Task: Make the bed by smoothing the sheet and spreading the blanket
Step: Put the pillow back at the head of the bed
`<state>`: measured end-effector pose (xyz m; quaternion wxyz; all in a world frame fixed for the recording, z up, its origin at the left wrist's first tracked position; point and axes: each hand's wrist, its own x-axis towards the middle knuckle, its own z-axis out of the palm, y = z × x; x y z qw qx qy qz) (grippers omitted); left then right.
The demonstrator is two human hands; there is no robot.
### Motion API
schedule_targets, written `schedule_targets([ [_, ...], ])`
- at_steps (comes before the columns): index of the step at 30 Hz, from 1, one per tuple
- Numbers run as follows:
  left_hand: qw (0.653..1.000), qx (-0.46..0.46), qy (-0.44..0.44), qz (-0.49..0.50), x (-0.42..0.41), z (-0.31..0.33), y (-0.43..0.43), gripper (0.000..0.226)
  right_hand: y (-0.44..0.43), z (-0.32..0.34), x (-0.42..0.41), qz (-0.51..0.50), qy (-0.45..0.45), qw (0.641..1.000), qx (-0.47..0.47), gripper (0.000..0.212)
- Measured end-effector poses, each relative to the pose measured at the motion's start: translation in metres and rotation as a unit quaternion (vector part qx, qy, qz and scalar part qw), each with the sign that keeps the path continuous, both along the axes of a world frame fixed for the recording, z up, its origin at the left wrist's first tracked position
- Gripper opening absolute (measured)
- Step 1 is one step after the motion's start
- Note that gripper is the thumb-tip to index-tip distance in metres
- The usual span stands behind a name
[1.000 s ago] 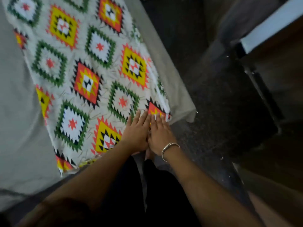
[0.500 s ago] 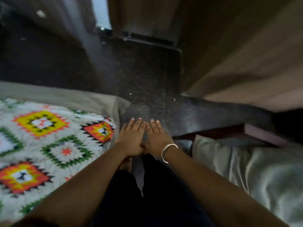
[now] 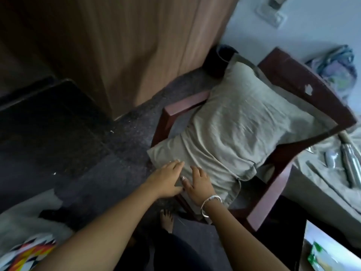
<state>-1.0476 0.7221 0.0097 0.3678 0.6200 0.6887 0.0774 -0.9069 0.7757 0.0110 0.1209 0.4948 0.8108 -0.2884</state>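
A grey-beige pillow [image 3: 240, 122] lies on a dark red wooden chair [image 3: 304, 89]. My left hand [image 3: 166, 178] reaches to the pillow's near left corner, fingers straight, touching the cloth. My right hand [image 3: 199, 182], with a silver bangle on the wrist, rests on the pillow's near edge with fingers spread. A corner of the patterned blanket [image 3: 25, 255] shows at the bottom left, on the grey sheet [image 3: 17, 218] of the bed.
A wooden wardrobe [image 3: 125, 45] stands behind the chair. Dark speckled floor [image 3: 82, 153] lies between bed and chair. A second bed surface [image 3: 328, 173] with wrapped items is at the right. My bare foot [image 3: 167, 220] stands by the chair.
The view swung right from the blanket's corner to the chair. Both hands left the blanket and now touch the pillow's near end.
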Motion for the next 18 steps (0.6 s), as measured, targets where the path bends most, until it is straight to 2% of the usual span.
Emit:
schedule_targets([
  [2,1.0,0.003,-0.021,-0.01,0.018,-0.001,0.028,0.085,0.015,-0.007,0.019,-0.038,0.016,0.999,0.008,0.061],
  [4,0.999,-0.007,-0.046,0.008,0.033,-0.002,0.056,0.084,0.034,-0.014,0.032,-0.119,0.042,0.992,-0.004,0.061],
  [6,0.997,-0.023,-0.067,0.038,0.046,-0.006,0.084,0.085,0.057,-0.019,0.044,-0.249,0.081,0.965,-0.02,0.061],
  [8,0.996,-0.032,-0.07,0.051,0.053,-0.013,0.11,0.086,0.081,-0.025,0.055,-0.339,0.086,0.937,-0.016,0.063],
  [12,0.986,-0.035,-0.089,0.138,0.059,-0.031,0.163,0.086,0.125,-0.041,0.074,-0.402,0.087,0.912,0.0,0.075],
  [15,0.975,-0.035,-0.08,0.207,0.057,-0.046,0.199,0.091,0.154,-0.05,0.084,-0.524,0.13,0.842,-0.009,0.086],
  [18,0.969,-0.044,-0.077,0.23,0.051,-0.061,0.228,0.097,0.173,-0.065,0.088,-0.604,0.216,0.764,-0.061,0.104],
])
